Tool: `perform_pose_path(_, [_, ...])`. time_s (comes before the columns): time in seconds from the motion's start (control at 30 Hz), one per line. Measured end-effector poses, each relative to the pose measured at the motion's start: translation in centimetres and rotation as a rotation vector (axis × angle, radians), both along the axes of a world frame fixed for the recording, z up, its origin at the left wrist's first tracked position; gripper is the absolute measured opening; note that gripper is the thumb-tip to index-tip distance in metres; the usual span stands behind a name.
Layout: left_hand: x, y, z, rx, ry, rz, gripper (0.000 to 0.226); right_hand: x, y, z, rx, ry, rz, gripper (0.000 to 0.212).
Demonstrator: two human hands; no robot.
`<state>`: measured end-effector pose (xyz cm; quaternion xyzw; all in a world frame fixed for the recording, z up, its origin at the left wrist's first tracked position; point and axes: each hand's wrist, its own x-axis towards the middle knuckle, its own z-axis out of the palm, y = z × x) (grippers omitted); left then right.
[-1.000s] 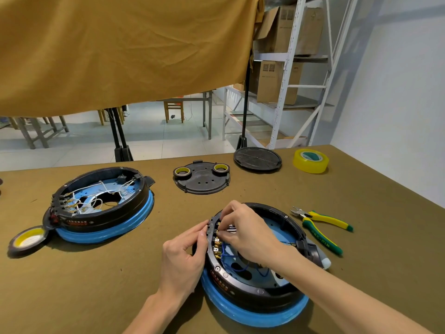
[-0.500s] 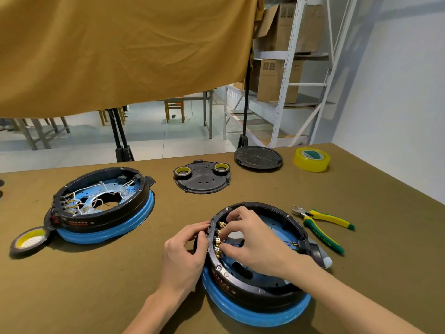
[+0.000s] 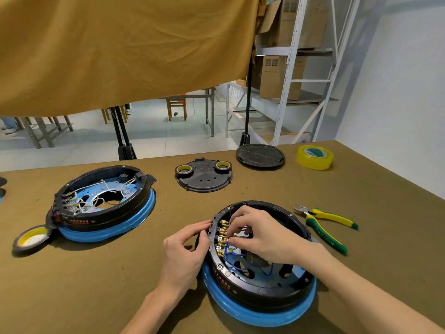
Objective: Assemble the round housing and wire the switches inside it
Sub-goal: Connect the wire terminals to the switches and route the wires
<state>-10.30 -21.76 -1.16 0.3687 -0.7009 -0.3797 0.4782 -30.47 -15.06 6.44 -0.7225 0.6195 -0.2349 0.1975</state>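
Near housing (image 3: 260, 285), black ring on a blue base, is sitting on the brown table (image 3: 373, 237) at the front, right of centre. A row of brass terminals (image 3: 222, 237) is running down the inside of its left wall, with blue wires (image 3: 240, 261) looping from them across the housing floor.

Left hand (image 3: 183, 251) is pressing against the outside of the left wall, fingers curled, thumb and fingertips gripping the black switch strip at the rim.

Right hand (image 3: 262, 235) is reaching in over the ring from the right, fingers bent down among the terminals. Forefinger and thumb seem to be pinching something small at the terminal row; the thing itself is too small to make out, so cannot tell what it has hold of.

Second housing (image 3: 101, 206), same build, is sitting well apart on the left of the table, white wires inside it. A tape roll (image 3: 31, 238) is lying flat, touching its near-left edge.

Behind the near housing, a black cover plate (image 3: 204, 179) is lying flat, carrying two small tape rolls. A round black lid (image 3: 260, 155) is lying beyond it, and a yellow tape roll (image 3: 314, 157) is standing near the far right edge.

Green-and-yellow cutters (image 3: 325, 224) are lying just right of the near housing, apart from it.
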Motion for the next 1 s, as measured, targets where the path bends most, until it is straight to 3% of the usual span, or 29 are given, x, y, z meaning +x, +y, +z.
perform_pose_path(0.6, [0.0, 0.4, 0.2, -0.012, 0.001, 0.003, 0.025, 1.6, 0.1, -0.5, -0.070, 0.048, -0.099, 0.011])
perform_pose_path(0.73, [-0.1, 0.8, 0.3, -0.139, -0.070, 0.016, 0.024, 1.5, 0.1, -0.6, -0.064, 0.028, -0.096, 0.011])
perform_pose_path(1.0, [-0.2, 1.0, 0.5, -0.169, -0.095, 0.033, 0.025, 0.8, 0.0, -0.3, -0.053, -0.002, -0.069, 0.013])
